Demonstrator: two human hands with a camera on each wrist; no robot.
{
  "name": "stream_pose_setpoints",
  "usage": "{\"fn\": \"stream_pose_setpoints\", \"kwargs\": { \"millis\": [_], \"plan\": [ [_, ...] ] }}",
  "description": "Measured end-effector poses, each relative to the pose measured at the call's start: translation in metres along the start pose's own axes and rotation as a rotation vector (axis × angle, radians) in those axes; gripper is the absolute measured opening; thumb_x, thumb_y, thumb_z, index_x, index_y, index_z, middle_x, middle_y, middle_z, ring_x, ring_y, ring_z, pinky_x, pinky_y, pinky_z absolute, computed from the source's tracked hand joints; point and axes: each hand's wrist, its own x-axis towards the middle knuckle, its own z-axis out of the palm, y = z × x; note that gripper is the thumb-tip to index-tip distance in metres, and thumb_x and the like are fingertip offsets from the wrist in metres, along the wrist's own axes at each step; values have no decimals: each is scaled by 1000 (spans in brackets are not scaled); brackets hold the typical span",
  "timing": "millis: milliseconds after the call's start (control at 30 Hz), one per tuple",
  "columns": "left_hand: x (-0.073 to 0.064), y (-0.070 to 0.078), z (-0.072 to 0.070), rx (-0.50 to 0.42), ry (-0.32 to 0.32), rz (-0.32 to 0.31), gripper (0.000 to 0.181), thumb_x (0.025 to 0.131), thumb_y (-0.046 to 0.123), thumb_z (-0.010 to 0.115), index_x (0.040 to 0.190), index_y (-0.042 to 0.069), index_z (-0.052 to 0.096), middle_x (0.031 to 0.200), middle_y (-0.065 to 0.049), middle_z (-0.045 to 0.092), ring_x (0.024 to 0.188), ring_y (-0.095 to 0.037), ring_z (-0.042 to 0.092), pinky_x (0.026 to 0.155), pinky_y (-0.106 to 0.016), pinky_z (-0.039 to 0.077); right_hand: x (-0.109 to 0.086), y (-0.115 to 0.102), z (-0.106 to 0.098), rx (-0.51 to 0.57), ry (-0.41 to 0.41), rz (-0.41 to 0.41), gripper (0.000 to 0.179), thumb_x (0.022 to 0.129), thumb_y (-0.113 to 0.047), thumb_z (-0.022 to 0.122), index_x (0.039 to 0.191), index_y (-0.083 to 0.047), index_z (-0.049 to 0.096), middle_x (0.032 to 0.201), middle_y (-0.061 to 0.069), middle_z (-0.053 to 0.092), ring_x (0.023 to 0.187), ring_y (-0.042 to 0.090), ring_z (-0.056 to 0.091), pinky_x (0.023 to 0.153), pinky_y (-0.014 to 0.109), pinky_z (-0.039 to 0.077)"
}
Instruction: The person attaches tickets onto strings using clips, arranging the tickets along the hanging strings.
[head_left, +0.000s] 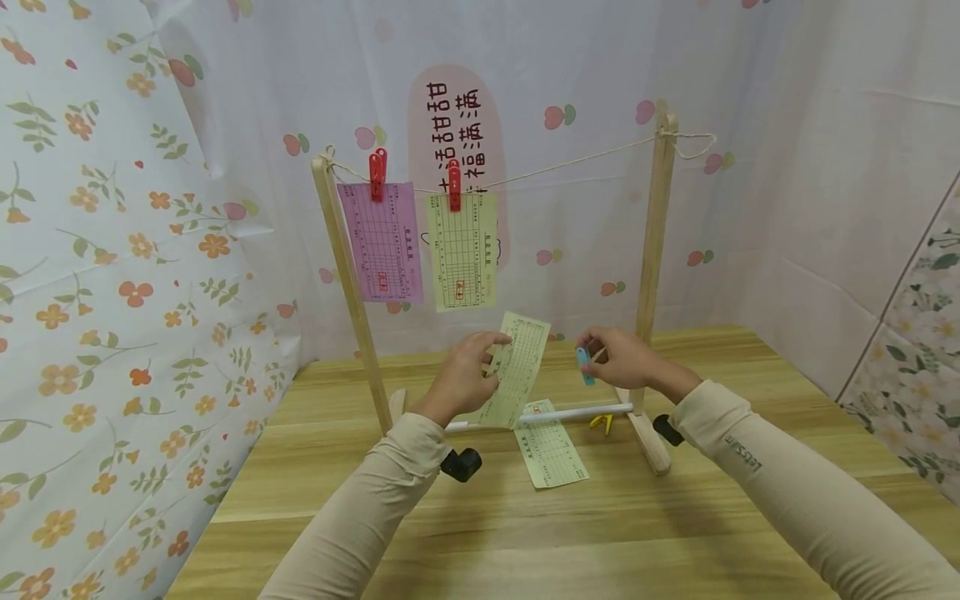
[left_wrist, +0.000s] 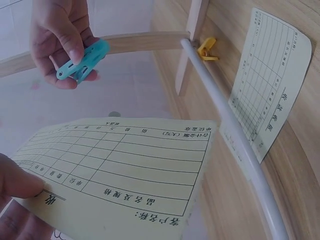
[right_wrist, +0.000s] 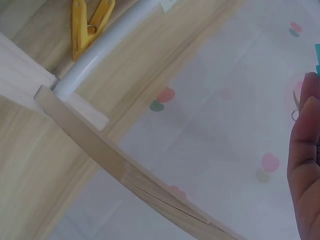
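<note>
My left hand pinches a pale yellow receipt slip by its left side, thumb on the printed face in the left wrist view. Between the thumb and fingers of my right hand is a blue-green clothespin, just right of the slip and apart from it. Only part of the right hand shows in its own wrist view. Behind and above, a purple slip and another yellow slip hang from a string by red clothespins.
The string runs between two wooden posts, joined low down by a white rod. Under the rod, another receipt slip lies on the wooden table, with a yellow clothespin to its right. A patterned curtain hangs behind.
</note>
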Motion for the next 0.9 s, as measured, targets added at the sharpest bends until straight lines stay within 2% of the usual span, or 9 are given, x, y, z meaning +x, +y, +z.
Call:
{"fn": "stream_pose_setpoints", "kwargs": {
  "millis": [400, 633, 900],
  "plan": [
    [4, 3, -1, -9, 67, 58, 56, 76, -14, 60, 128, 5, 59, 128, -13, 58, 99, -28, 63, 75, -34, 56, 3, -5, -5, 2, 13, 19, 26, 92, -9, 64, 115, 1, 56, 107, 17, 64, 91, 29, 66, 77, 43, 56],
    [8, 3, -1, -1, 122, 110, 54, 75, -15, 61, 125, 4, 60, 125, -13, 60, 96, -28, 64, 74, -31, 56, 4, -11, -9, 1, 29, 21, 26, 92, -9, 65, 114, 1, 56, 106, 16, 64, 91, 31, 66, 75, 42, 56],
    [9, 4, -3, -13, 144, 103, 51, 76, -14, 62, 124, 4, 60, 123, -13, 60, 95, -27, 64, 72, -29, 56, 6, -16, -12, -11, 44, -2, 27, 92, -9, 65, 115, 3, 57, 105, 15, 64, 91, 31, 67, 76, 42, 56]
  ]
}}
